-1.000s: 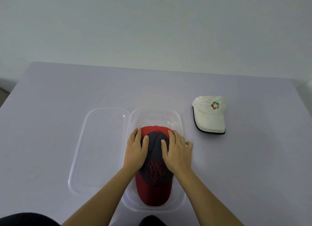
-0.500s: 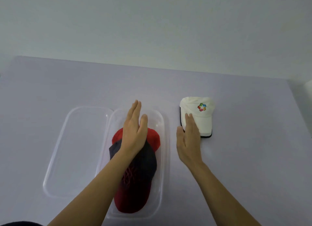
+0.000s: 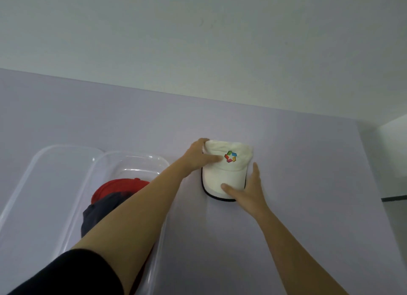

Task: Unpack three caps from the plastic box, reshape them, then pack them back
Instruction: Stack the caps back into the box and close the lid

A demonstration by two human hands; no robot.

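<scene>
Both hands have been moved off the plastic box point(image 3: 123, 162) and onto the white cap point(image 3: 224, 173), which lies on the table point(image 3: 308, 184) just to the right of the box. The left hand point(image 3: 198, 158) is closed around the rear of the crown, thumb laid across the top near the coloured logo point(image 3: 230, 157). The right hand point(image 3: 248, 189) is clamped on the brim — thumb on top, fingers along the right edge. The red cap point(image 3: 116, 184) and the dark cap point(image 3: 99, 215) are seen stacked inside the box. The white cap is judged light and soft in the crown, stiffer at the brim. Brim and rear crown are judged the soundest places to hold it; a hard squeeze on the crown would probably crease it.
</scene>
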